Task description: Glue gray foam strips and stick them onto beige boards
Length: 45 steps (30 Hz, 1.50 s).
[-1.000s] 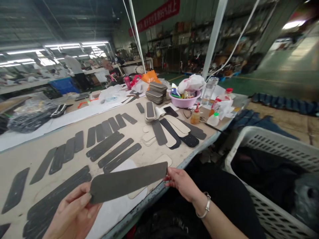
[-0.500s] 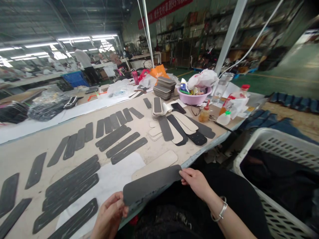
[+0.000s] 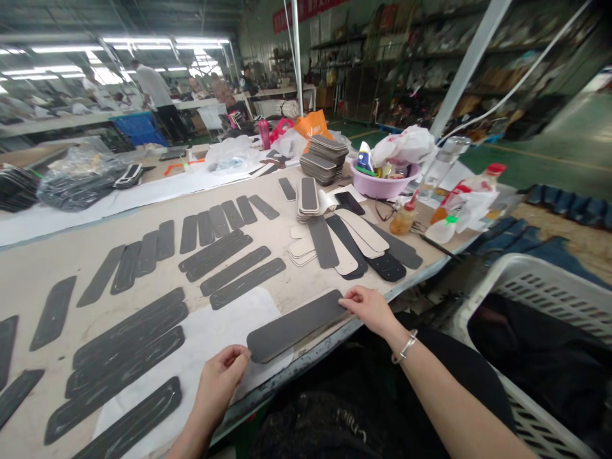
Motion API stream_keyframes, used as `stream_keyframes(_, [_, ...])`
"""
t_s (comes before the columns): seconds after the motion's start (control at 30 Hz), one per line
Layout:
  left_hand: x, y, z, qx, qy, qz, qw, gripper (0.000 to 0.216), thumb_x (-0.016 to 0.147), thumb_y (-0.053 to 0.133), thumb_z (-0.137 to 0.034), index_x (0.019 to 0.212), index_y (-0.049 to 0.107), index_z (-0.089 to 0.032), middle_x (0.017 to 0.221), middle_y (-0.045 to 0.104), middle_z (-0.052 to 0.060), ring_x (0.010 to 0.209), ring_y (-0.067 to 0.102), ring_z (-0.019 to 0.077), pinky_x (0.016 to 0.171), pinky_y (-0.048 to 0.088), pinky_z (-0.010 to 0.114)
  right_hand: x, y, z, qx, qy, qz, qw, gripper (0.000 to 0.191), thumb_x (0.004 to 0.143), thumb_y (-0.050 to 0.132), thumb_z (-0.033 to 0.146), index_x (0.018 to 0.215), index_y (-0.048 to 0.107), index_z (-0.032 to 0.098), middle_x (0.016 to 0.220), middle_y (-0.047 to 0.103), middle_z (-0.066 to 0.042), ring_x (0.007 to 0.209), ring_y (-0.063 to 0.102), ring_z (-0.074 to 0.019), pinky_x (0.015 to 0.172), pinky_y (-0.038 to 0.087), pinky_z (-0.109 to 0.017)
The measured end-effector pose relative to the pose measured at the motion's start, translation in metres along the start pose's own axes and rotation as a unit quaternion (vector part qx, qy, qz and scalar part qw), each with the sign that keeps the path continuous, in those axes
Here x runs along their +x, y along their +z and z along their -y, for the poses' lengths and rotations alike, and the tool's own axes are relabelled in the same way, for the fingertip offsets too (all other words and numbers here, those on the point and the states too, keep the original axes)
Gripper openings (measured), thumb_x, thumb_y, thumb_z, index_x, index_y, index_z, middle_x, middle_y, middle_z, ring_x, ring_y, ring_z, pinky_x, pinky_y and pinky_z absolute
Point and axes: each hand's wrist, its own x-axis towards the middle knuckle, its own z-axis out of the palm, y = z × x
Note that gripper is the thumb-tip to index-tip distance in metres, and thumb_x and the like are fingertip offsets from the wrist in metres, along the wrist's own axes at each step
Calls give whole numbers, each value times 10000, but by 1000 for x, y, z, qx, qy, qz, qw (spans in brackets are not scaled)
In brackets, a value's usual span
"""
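Observation:
A long dark grey strip (image 3: 296,326) with rounded corners lies over the table's front part, its smooth matt side facing up. My left hand (image 3: 220,377) pinches its near left corner between thumb and fingers. At the other end, my right hand (image 3: 371,310), a silver bangle on its wrist, grips the far right corner. The cream piece seen earlier is hidden beneath the strip. Under the strip's left part spreads a white sheet (image 3: 210,341). Several similar dark strips (image 3: 246,280) with glossy streaks lie to the left.
Behind the strip are a fan of cream and dark pieces (image 3: 366,233) and a stack of strips (image 3: 325,159). A pink basin (image 3: 382,185), a small amber bottle (image 3: 402,220) and a phone (image 3: 350,203) stand or lie nearby. A white plastic basket (image 3: 530,274) holds dark cloth at right.
Both hands have carried the grey strip forward and laid it lower over the table, covering the cream piece. The view has shifted slightly.

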Motion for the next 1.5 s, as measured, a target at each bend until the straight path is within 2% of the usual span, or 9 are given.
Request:
stream_keyframes(0.17, [17, 4, 4, 111, 42, 3, 993, 289, 672, 519, -447, 647, 598, -170, 547, 525, -22, 523, 455, 128, 501, 330, 220, 17, 5, 1, -42, 11, 4, 999, 166, 728, 631, 359, 668, 603, 207, 555, 616, 23, 540, 574, -153, 536, 396, -254])
stream_keyframes(0.37, [25, 4, 14, 218, 47, 45, 974, 258, 752, 457, -369, 649, 589, -173, 520, 505, -22, 513, 464, 133, 483, 293, 218, 23, 12, -3, -87, 27, -3, 996, 164, 714, 647, 362, 654, 619, 211, 572, 632, 15, 578, 590, -163, 585, 397, -264])
stream_keyframes(0.77, [29, 4, 5, 276, 12, 73, 958, 200, 736, 449, -210, 696, 636, -153, 540, 583, -4, 534, 544, 133, 549, 343, 229, 31, 15, -18, -146, 39, 36, 988, 215, 737, 624, 439, 712, 620, 225, 583, 640, 27, 591, 613, -170, 603, 415, -270])
stream_keyframes(0.87, [27, 4, 1, 269, 3, 91, 959, 266, 788, 407, -234, 719, 649, -149, 529, 593, 7, 504, 553, 138, 553, 360, 237, 31, 15, -20, -145, 42, 38, 988, 227, 740, 617, 452, 727, 624, 226, 593, 646, 23, 599, 618, -172, 615, 425, -275])
stream_keyframes(1.03, [24, 6, -5, 314, 19, 81, 946, 384, 867, 406, -408, 690, 640, -161, 499, 588, 19, 533, 571, 158, 573, 361, 244, 28, 15, -18, -153, 36, 20, 987, 246, 722, 622, 471, 725, 633, 225, 609, 653, 13, 610, 625, -187, 620, 423, -291])
stream_keyframes(1.33, [30, 10, -7, 440, 62, 67, 893, 370, 906, 396, -356, 747, 665, -158, 743, 684, 92, 743, 622, 205, 649, 359, 275, 28, 16, -14, -156, 35, 10, 987, 214, 717, 602, 440, 680, 623, 231, 580, 637, 11, 601, 613, -196, 609, 403, -297])
stream_keyframes(1.5, [31, 11, -4, 457, 66, 70, 884, 362, 913, 384, -345, 759, 654, -159, 763, 688, 94, 755, 624, 208, 650, 351, 276, 26, 17, -10, -141, 32, 0, 989, 178, 731, 605, 397, 670, 614, 229, 586, 632, 12, 593, 593, -184, 602, 393, -285])
